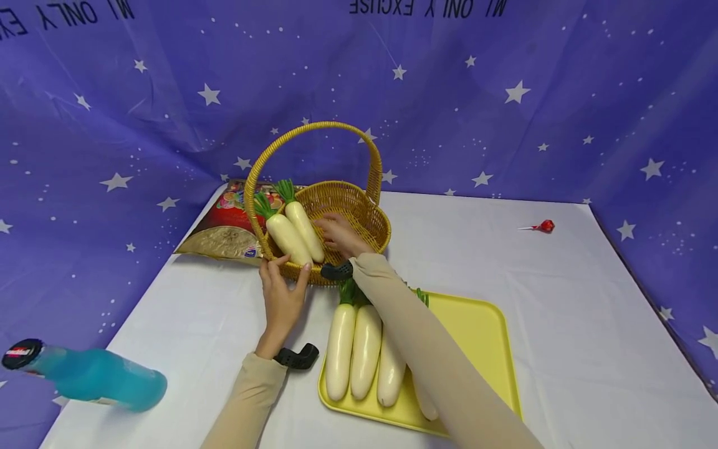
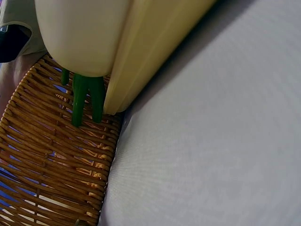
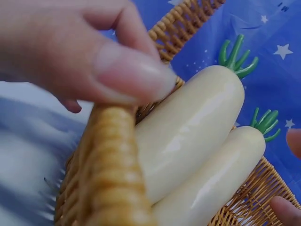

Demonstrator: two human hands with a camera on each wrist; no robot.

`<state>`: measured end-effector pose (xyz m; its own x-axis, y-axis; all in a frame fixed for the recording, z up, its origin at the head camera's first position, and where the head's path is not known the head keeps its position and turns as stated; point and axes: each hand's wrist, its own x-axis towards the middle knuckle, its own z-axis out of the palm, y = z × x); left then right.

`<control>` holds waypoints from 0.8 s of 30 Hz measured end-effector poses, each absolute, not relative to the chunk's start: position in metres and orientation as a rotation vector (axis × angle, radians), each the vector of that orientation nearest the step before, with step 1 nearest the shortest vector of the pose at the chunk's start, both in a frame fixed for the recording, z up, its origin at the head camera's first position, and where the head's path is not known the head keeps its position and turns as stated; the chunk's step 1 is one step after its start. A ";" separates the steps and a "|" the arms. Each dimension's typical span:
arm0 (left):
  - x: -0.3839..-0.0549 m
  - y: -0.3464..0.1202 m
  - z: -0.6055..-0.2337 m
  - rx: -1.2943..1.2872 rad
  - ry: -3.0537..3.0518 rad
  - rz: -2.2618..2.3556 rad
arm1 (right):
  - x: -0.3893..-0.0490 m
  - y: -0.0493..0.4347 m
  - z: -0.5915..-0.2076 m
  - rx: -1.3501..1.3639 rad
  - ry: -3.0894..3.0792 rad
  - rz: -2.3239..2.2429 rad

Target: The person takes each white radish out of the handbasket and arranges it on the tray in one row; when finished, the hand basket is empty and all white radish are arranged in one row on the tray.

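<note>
Two white radishes [image 1: 288,239] with green tops lean side by side in the left half of a wicker basket [image 1: 386,227] with a tall handle. At the basket's front rim, my left hand [image 1: 282,299] holds the edge near the lower ends of the radishes; the right wrist view shows its thumb [image 3: 136,75] on the wicker. My right hand [image 1: 342,237] is inside the basket, just right of the radishes, its fingers apart with nothing between them. Only its fingertips [image 3: 294,141] show at the right edge of the right wrist view.
Several more white radishes [image 1: 339,352] lie on a yellow tray [image 1: 485,337] in front of the basket, partly hidden by my right sleeve. A red and gold bag [image 1: 224,231] lies behind left. A bottle of blue liquid [image 1: 106,377] is at front left, a red lollipop [image 1: 545,226] at far right.
</note>
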<state>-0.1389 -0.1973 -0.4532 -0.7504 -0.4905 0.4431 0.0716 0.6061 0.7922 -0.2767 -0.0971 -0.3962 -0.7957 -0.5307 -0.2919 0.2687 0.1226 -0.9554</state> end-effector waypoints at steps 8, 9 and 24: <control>-0.139 -0.197 -0.452 0.334 -2.183 -1.127 | -0.277 -0.102 -0.394 -0.288 1.858 -1.565; -0.139 -0.197 -0.452 0.331 -2.184 -1.125 | -0.277 -0.102 -0.394 -0.298 1.854 -1.547; -0.139 -0.198 -0.451 0.351 -2.214 -1.146 | -0.279 -0.104 -0.397 -0.357 1.814 -1.458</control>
